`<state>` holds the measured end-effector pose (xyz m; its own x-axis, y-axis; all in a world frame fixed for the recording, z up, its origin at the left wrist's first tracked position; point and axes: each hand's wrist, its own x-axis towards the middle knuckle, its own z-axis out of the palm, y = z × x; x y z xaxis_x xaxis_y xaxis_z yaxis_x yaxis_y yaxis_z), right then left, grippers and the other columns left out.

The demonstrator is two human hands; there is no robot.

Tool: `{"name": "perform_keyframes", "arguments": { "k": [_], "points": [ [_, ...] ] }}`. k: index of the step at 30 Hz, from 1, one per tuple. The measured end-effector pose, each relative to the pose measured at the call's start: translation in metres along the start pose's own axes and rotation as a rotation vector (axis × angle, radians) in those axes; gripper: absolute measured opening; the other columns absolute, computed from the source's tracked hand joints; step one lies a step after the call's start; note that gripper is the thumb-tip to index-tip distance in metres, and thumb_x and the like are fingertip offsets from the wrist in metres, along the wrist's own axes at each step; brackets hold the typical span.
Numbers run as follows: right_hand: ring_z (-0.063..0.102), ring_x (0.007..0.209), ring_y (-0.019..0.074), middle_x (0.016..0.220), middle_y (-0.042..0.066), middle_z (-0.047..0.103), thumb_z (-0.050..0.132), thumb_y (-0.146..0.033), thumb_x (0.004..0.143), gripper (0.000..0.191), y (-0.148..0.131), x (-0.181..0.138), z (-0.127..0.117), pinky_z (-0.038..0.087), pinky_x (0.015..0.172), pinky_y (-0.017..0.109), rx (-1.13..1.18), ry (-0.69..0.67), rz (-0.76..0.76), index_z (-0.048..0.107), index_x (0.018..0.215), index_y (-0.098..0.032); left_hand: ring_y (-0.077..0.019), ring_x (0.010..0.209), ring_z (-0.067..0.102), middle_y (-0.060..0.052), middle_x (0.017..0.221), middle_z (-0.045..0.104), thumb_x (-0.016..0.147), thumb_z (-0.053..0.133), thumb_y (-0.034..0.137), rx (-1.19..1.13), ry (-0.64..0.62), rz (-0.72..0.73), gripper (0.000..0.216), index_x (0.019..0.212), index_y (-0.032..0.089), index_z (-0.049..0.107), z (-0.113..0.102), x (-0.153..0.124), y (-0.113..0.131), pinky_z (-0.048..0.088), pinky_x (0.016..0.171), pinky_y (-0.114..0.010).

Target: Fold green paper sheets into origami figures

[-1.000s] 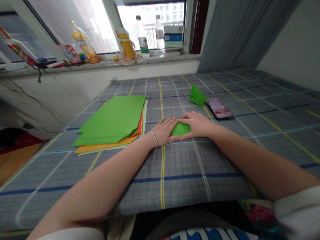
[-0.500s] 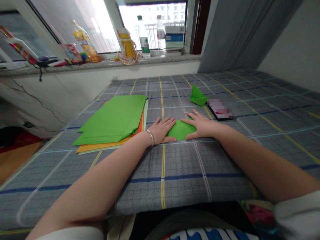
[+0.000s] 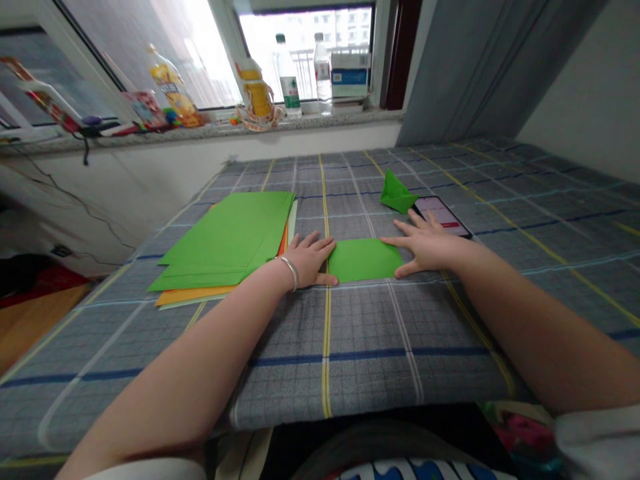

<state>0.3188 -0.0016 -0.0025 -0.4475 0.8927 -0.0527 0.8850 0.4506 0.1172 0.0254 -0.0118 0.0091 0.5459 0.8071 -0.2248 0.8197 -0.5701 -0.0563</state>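
A small green rectangle of paper (image 3: 366, 260), seemingly folded, lies flat on the plaid cloth. Its left edge is under the fingertips of my left hand (image 3: 309, 260), whose fingers are spread; a silver bracelet circles that wrist. At the right edge of the paper, my right hand (image 3: 425, 245) lies with spread fingers, thumb near the front corner. Just beyond the right hand stands a folded green paper boat (image 3: 397, 193). A phone (image 3: 445, 217) lies beside it, partly behind the right hand.
On the left lies a stack of green sheets (image 3: 230, 233) with orange and pale sheets beneath. The plaid cloth (image 3: 360, 333) covers the whole surface. Bottles (image 3: 289, 83), a box (image 3: 350, 77) and other items line the windowsill behind. A grey curtain (image 3: 460, 73) hangs at right.
My hands have moved apart, left hand leftward and right hand rightward, to the ends of the green paper. More of the paper shows between them. The paper boat stays in place.
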Motion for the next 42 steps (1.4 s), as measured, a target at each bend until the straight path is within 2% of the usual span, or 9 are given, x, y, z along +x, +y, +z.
{"name": "perform_keyframes", "arguments": {
  "k": [8, 15, 19, 24, 28, 31, 35, 38, 42],
  "points": [
    [0.010, 0.143, 0.0489, 0.153, 0.016, 0.037, 0.070, -0.074, 0.059, 0.097, 0.005, -0.005, -0.002, 0.008, 0.108, 0.071, 0.027, -0.036, 0.021, 0.050, 0.142, -0.028, -0.0389, 0.144, 0.022, -0.014, 0.155, 0.033, 0.079, 0.057, 0.068, 0.049, 0.016, -0.059, 0.089, 0.149, 0.019, 0.033, -0.004, -0.005, 0.000, 0.015, 0.115, -0.060],
    [0.003, 0.145, 0.0453, 0.158, 0.016, 0.025, 0.059, -0.078, 0.065, 0.104, -0.005, -0.009, -0.012, 0.009, 0.113, 0.065, 0.068, -0.133, 0.022, 0.039, 0.149, -0.020, -0.0360, 0.140, 0.032, -0.020, 0.153, 0.034, 0.079, 0.053, 0.069, 0.042, 0.023, -0.012, 0.094, 0.148, 0.009, 0.032, -0.003, -0.005, -0.004, 0.025, 0.114, -0.046],
    [0.004, 0.146, 0.0442, 0.157, 0.019, 0.026, 0.053, -0.082, 0.066, 0.105, -0.016, -0.007, -0.010, 0.007, 0.116, 0.061, 0.046, -0.056, 0.009, 0.048, 0.143, -0.010, -0.0316, 0.138, 0.038, -0.020, 0.149, 0.039, 0.082, 0.043, 0.070, -0.054, 0.043, -0.023, 0.088, 0.144, 0.007, 0.038, 0.000, 0.000, -0.008, 0.032, 0.111, -0.038],
    [0.010, 0.146, 0.0423, 0.154, 0.021, 0.032, 0.047, -0.079, 0.074, 0.095, -0.025, -0.005, -0.003, 0.006, 0.118, 0.056, 0.025, 0.049, 0.030, 0.056, 0.134, -0.006, -0.0308, 0.120, 0.055, -0.020, 0.130, 0.056, 0.089, 0.043, 0.060, -0.046, 0.222, -0.084, 0.065, 0.124, 0.007, 0.055, 0.008, 0.004, 0.002, 0.040, 0.103, -0.043],
    [0.011, 0.145, 0.0428, 0.156, 0.022, 0.027, 0.059, -0.074, 0.070, 0.097, -0.025, -0.003, 0.000, 0.009, 0.118, 0.057, 0.086, 0.090, 0.006, 0.050, 0.140, -0.007, -0.0355, 0.124, 0.050, -0.022, 0.127, 0.057, 0.091, 0.045, 0.056, 0.076, 0.408, -0.125, 0.060, 0.123, 0.006, 0.056, 0.015, 0.003, 0.020, 0.032, 0.109, -0.054],
    [0.012, 0.146, 0.0388, 0.158, 0.017, 0.026, 0.066, -0.064, 0.073, 0.089, -0.025, -0.002, 0.000, 0.018, 0.117, 0.054, 0.177, 0.122, -0.106, 0.045, 0.144, -0.015, -0.0345, 0.135, 0.039, -0.018, 0.140, 0.050, 0.094, 0.049, 0.040, 0.143, 0.502, 0.010, 0.049, 0.135, 0.012, 0.049, 0.016, 0.004, 0.027, 0.027, 0.113, -0.056],
    [0.021, 0.145, 0.0356, 0.154, 0.013, 0.036, 0.067, -0.054, 0.077, 0.077, -0.026, -0.001, 0.002, 0.026, 0.115, 0.052, 0.271, 0.110, -0.212, 0.047, 0.144, -0.019, -0.0222, 0.128, 0.050, -0.009, 0.132, 0.058, 0.097, 0.041, 0.017, 0.105, 0.426, 0.409, 0.034, 0.128, 0.018, 0.056, 0.014, 0.011, 0.027, 0.038, 0.110, -0.040],
    [0.024, 0.144, 0.0366, 0.151, 0.013, 0.042, 0.065, -0.053, 0.079, 0.070, -0.026, -0.001, 0.003, 0.029, 0.114, 0.054, 0.298, 0.091, -0.229, 0.052, 0.139, -0.019, -0.0190, 0.117, 0.057, -0.011, 0.126, 0.060, 0.097, 0.046, 0.025, -0.019, 0.409, 0.533, 0.031, 0.124, 0.015, 0.056, 0.013, 0.014, 0.026, 0.045, 0.104, -0.035],
    [0.025, 0.143, 0.0375, 0.149, 0.014, 0.044, 0.067, -0.055, 0.077, 0.070, -0.024, -0.001, 0.004, 0.030, 0.112, 0.055, 0.309, 0.118, -0.254, 0.056, 0.136, -0.018, -0.0219, 0.117, 0.058, -0.013, 0.126, 0.059, 0.094, 0.055, 0.037, -0.097, 0.405, 0.537, 0.038, 0.123, 0.013, 0.056, 0.014, 0.012, 0.025, 0.046, 0.103, -0.036]
  ]
}}
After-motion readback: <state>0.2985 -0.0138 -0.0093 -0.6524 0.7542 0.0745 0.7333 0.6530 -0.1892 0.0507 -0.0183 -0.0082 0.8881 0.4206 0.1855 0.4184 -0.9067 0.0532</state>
